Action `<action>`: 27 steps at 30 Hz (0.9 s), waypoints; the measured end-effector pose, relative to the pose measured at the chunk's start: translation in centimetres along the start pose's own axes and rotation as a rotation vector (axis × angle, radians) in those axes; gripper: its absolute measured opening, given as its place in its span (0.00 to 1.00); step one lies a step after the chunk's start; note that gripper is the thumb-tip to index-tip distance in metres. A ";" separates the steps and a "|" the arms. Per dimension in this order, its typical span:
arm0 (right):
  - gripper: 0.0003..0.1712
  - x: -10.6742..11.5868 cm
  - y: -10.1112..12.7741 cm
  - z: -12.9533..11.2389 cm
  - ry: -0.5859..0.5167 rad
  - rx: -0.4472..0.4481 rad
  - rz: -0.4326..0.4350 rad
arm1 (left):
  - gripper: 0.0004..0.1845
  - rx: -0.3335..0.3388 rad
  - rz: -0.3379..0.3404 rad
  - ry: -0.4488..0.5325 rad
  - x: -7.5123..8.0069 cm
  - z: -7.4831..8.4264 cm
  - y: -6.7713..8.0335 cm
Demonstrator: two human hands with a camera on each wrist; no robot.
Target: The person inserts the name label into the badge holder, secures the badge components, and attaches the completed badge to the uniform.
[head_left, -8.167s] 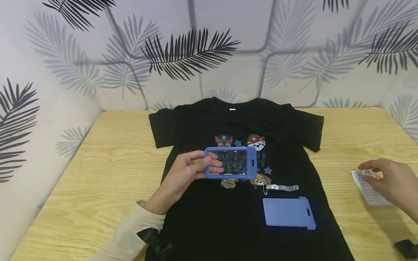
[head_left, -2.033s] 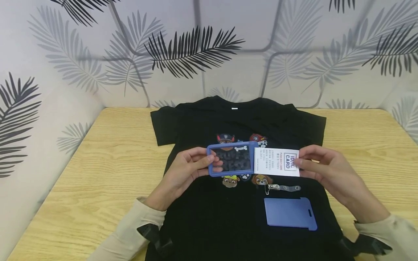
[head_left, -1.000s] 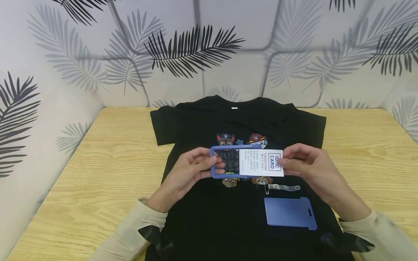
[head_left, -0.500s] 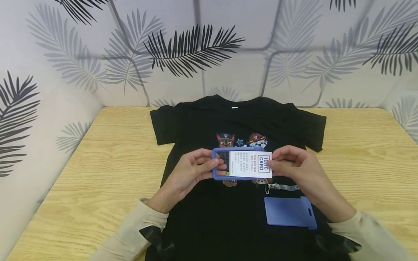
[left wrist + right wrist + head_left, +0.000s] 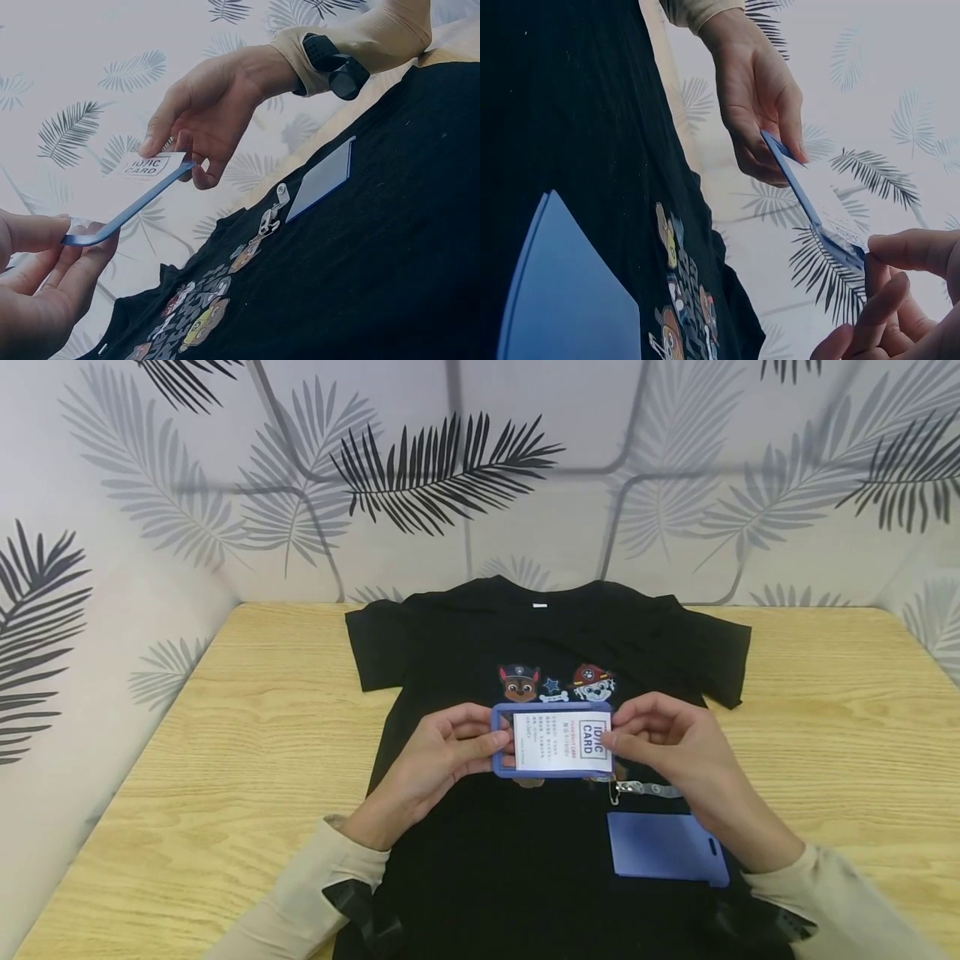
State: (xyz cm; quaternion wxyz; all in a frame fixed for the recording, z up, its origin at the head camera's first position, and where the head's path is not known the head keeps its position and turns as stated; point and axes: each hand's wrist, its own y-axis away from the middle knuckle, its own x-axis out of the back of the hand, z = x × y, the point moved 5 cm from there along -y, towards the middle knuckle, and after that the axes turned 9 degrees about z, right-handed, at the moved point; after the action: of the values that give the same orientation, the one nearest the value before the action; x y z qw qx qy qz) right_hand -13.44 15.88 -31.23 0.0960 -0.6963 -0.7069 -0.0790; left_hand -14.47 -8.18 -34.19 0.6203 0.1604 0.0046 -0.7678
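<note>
In the head view my left hand [image 5: 438, 760] holds the left end of a blue badge holder frame [image 5: 547, 706], thumb on top and fingers beneath. My right hand [image 5: 675, 739] pinches the right end of a white paper card [image 5: 551, 743] printed "ID/IC CARD". The card lies over most of the frame's window, with a narrow strip of window showing at its left. In the left wrist view the frame [image 5: 139, 204] is tilted and the card [image 5: 150, 165] rises slightly above it at the right hand's end. Below right lies the blue back cover [image 5: 663, 847].
A black T-shirt [image 5: 480, 877] with cartoon dog prints is spread on the wooden table [image 5: 225, 760]. On it, just above the back cover, lies a clear strap with a metal clip [image 5: 648, 789], partly behind my right hand. A leaf-patterned wall covering [image 5: 525, 510] stands behind the table.
Earlier, my right hand picked up the card from the table at right. Since then it has slid the card leftward over the frame, which has shifted slightly right. The back cover has stayed put.
</note>
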 end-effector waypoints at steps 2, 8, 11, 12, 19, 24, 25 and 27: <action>0.14 -0.2 0.1 -0.1 -0.006 0.009 0.000 | 0.14 -0.002 0.005 -0.011 0.0 0.0 0.0; 0.13 -1.0 0.2 -0.4 -0.019 0.024 0.020 | 0.16 -0.013 0.009 -0.053 -0.1 -0.1 0.1; 0.13 -1.4 0.3 -0.6 -0.016 0.040 0.035 | 0.16 -0.022 0.011 -0.056 -0.1 -0.2 0.1; 0.13 -1.5 0.3 -0.6 -0.017 0.047 0.038 | 0.16 -0.025 0.011 -0.055 -0.1 -0.2 0.1; 0.13 -1.9 0.4 -0.8 0.054 0.163 0.069 | 0.15 -0.053 0.031 -0.091 0.1 -0.1 0.1; 0.16 -1.3 0.6 -1.3 0.104 0.278 0.111 | 0.15 -0.060 0.057 -0.091 0.2 0.1 0.0; 0.17 -1.1 0.6 -1.3 0.101 0.282 0.116 | 0.15 -0.062 0.064 -0.089 0.2 0.1 0.0; 0.17 -0.5 0.6 -1.4 0.097 0.288 0.116 | 0.15 -0.063 0.074 -0.086 0.4 0.2 -0.1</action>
State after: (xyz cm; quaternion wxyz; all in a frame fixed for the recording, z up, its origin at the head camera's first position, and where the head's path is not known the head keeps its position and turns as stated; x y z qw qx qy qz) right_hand -12.78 15.10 -29.96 0.2331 -0.7105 -0.6639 -0.0048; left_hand -14.66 -8.55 -34.08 0.6526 0.1079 -0.0040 -0.7500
